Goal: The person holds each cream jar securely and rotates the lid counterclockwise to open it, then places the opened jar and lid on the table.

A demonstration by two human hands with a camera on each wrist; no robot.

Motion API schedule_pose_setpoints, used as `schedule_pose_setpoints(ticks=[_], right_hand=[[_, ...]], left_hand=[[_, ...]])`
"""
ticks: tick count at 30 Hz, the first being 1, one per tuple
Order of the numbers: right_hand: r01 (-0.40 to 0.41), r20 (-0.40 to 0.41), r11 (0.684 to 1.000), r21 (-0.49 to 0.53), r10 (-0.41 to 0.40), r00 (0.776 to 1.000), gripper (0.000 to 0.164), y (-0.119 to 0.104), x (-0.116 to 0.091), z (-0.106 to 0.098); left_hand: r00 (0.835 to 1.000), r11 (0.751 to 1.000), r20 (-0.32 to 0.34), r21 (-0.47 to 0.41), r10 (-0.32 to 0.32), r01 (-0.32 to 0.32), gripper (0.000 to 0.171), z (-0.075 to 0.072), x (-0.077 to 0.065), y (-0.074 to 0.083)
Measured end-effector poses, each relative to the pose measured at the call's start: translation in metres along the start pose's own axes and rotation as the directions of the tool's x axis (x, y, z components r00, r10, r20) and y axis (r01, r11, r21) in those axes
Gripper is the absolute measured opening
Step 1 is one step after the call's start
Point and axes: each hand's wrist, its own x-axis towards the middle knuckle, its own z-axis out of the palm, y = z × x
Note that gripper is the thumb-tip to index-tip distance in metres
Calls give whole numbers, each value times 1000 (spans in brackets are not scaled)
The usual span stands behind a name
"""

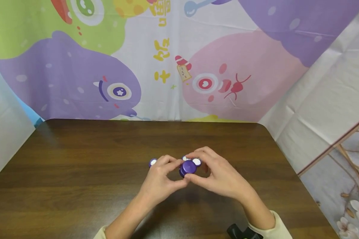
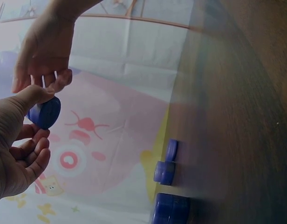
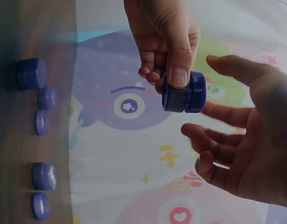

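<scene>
Purple jar [image 1: 188, 167] is pinched by left hand [image 1: 160, 176]; right hand [image 1: 219, 172] is spread wide beside jar; other purple containers [image 3: 43, 176] are seen on bench [image 1: 77, 172].

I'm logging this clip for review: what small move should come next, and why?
Perhaps close the right hand on the free end of the purple container. The left hand pinches the other end, while the right is spread around it with no clear grip, so a two-handed hold seems sensible.
</scene>
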Motion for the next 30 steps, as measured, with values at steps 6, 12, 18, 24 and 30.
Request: schedule_pose_setpoints(ticks=[6, 12, 18, 24, 30], right_hand=[[-9, -15, 999, -35, 9, 1000, 35, 1, 1, 0], [42, 40, 998, -49, -40, 998, 43, 2, 2, 0], [-20, 14, 998, -58, 21, 1000, 41, 1, 3, 1], [31, 51, 997, -75, -27, 998, 41, 1, 2, -1], [-5, 28, 996, -89, 7, 1000, 42, 0, 3, 0]], left_hand=[[1000, 1000, -9, 8, 6, -6, 39, 0, 0, 0], [1000, 1000, -7, 0, 15, -15, 42, 1, 0, -3], [999, 1000, 27, -6, -27, 27, 41, 0, 0, -2], [999, 1000, 42, -12, -25, 26, 41, 1, 0, -2], [999, 999, 43, 13, -32, 31, 43, 1, 0, -2]])
